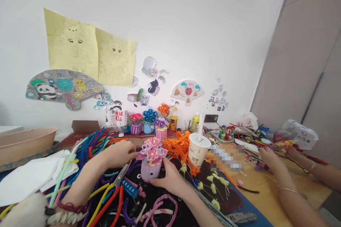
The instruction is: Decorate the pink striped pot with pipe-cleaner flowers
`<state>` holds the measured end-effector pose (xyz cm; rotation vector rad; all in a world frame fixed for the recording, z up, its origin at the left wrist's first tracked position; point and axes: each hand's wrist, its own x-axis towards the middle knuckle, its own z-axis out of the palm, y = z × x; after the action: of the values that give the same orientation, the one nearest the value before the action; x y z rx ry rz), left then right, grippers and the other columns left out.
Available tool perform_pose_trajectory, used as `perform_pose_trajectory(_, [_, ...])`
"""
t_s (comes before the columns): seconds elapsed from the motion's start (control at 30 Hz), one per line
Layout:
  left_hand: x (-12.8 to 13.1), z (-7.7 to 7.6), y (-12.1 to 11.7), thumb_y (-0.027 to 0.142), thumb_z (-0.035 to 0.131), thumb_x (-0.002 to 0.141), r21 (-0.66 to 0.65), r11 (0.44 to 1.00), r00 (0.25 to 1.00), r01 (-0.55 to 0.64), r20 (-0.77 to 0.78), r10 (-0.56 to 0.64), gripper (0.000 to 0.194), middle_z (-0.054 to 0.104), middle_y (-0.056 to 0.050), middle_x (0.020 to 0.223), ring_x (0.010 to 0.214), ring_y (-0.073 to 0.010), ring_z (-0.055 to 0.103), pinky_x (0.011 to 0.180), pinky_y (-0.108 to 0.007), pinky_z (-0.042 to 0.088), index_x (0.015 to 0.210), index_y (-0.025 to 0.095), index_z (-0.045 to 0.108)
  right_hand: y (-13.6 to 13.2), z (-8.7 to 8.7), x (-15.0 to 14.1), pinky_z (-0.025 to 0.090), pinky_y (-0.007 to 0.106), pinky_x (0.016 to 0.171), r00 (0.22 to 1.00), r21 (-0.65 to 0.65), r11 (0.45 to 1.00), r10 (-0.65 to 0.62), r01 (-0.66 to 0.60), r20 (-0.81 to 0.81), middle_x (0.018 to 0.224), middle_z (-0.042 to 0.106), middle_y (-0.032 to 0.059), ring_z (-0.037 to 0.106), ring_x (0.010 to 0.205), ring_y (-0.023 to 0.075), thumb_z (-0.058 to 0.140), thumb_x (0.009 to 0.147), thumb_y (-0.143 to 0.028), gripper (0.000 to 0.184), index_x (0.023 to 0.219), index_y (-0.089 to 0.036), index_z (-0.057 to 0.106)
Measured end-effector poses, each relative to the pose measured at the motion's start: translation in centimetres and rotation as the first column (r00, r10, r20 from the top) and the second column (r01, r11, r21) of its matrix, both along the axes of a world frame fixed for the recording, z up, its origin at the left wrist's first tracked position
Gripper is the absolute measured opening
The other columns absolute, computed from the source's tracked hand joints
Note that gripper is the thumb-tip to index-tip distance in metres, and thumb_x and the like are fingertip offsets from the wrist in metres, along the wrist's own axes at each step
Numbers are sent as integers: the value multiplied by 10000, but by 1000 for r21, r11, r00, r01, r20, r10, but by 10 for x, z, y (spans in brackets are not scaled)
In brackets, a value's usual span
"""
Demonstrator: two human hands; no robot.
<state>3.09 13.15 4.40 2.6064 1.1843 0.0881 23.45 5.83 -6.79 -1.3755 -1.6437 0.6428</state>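
Scrunchie (67, 218) in foreground; right fingers (159, 182) pinch flowerpot (149, 171); left fingers (130, 150) curled, perhaps touching petals (152, 151).

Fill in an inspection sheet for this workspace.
Surface: black work area; pale wooden tabletop at right.
Job's things: lilac ribbed cylindrical pot topped with pink-and-lilac fuzzy flowers.
Clutter: red-handled metal scissors, heaped orange fuzzy strands, white paper cup with straw.
Hands: right hand holds the pot's right side; left hand is at the flowers' left, contact unclear.
Cables: none identifiable with certainty.
Surroundings: white wall with yellow drawing sheets; a co-worker's hand at right.
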Motion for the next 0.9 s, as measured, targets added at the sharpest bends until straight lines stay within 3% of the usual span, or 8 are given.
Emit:
perform_pose_trajectory(0.43, [3, 2, -2, 310, 392, 843, 86, 996, 1000, -29, 13, 28, 311, 644, -46, 649, 562, -168, 608, 551, -235, 407, 593, 184, 527, 6, -9, 1, 450, 439, 925, 1000, 20, 1000, -25, 25, 12, 1191, 660, 91, 592, 1103, 319, 802, 566, -249, 746, 1252, -210, 514])
perform_pose_trajectory(0.9, [-4, 1, 3, 229, 387, 809, 60, 998, 998, -37, 53, 34, 256, 671, -50, 678, 583, -165, 622, 556, -226, 422, 624, 187, 558, 6, -10, -2, 464, 424, 869, 994, 10, 995, -101, 101, 43, 1118, 680, 102, 605, 1028, 312, 807, 550, -273, 743, 1230, -185, 520])
